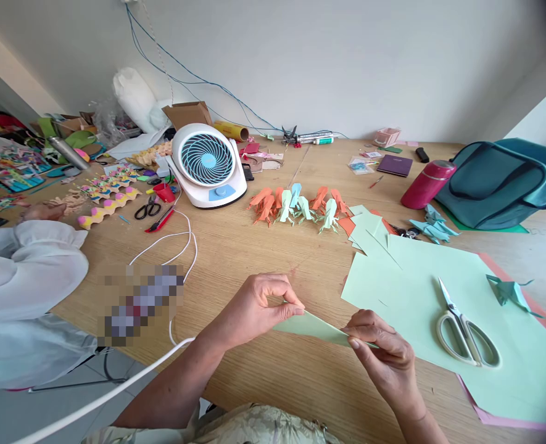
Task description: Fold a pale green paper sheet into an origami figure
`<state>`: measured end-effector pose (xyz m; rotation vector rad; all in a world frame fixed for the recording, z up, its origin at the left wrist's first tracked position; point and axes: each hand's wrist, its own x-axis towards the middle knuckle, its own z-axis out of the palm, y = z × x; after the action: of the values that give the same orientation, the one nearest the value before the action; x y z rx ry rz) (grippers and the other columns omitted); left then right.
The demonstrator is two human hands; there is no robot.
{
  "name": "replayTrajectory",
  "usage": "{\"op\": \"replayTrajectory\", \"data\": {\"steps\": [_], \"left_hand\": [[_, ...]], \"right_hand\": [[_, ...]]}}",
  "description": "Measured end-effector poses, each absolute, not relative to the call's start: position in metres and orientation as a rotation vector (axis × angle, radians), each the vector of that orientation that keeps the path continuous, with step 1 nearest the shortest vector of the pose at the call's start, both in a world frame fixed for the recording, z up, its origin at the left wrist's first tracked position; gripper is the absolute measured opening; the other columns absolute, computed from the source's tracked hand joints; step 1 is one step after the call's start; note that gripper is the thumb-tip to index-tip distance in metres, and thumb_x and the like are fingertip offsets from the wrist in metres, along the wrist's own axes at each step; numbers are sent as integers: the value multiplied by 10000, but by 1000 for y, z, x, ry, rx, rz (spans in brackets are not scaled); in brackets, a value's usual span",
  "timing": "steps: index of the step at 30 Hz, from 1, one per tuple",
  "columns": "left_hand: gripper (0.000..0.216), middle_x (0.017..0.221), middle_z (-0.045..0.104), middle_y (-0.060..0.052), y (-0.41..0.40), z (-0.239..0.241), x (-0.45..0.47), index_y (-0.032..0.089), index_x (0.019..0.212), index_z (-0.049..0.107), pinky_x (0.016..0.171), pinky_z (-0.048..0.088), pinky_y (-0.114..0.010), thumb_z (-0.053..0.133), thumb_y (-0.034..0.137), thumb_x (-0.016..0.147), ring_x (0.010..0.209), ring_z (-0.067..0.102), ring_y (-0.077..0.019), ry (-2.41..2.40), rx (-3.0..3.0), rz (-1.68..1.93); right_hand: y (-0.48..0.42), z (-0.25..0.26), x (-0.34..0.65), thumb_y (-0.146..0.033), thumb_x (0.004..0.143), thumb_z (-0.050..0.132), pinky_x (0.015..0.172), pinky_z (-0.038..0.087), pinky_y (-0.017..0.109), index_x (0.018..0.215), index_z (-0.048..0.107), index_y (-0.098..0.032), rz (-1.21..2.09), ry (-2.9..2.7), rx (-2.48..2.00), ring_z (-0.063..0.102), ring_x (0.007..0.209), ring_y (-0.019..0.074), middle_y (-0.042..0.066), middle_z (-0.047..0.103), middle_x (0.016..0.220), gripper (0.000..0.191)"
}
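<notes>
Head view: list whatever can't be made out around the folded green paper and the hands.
- Folded green paper: its ends are covered by the left hand and right hand.
- Patch beside the white cable: pixelated, contents unreadable.
- Green sheet: cut off by the lower right edge.
- Purple notebook: cover too small to read.

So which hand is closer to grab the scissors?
The right hand. It pinches the folded green paper right beside the scissors on the big green sheet; the left hand is farther away.
</notes>
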<state>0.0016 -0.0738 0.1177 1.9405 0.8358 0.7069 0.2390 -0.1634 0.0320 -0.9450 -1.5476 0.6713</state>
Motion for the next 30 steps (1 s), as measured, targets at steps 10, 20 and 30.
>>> {"op": "replayTrajectory", "data": {"steps": [10,20,30], "left_hand": [[124,731,643,13,-85,128,5,177,766,668,750,422,-267,655,193,888,740,580,-114,793,2251,928],[92,782,676,8,-107,118,19,211,876,645,815,405,-342,655,120,861,821,587,-153,453,2741,1011],[155,884,684,-16,-105,107,17,200,891,605,811,438,-339,638,60,833,885,567,-174,491,2709,1072]], "right_hand": [[-160,29,242,-44,865,614,671,469,365,1043,703,-267,527,-1559,-1032,581,811,202,59,635,875,299],[-155,31,240,-66,880,593,783,457,377,985,731,-313,427,-1277,-1095,548,928,201,49,563,977,301],[-154,31,241,-83,876,610,885,446,416,916,740,-310,421,-1247,-1089,539,1071,221,59,582,1120,265]]}}
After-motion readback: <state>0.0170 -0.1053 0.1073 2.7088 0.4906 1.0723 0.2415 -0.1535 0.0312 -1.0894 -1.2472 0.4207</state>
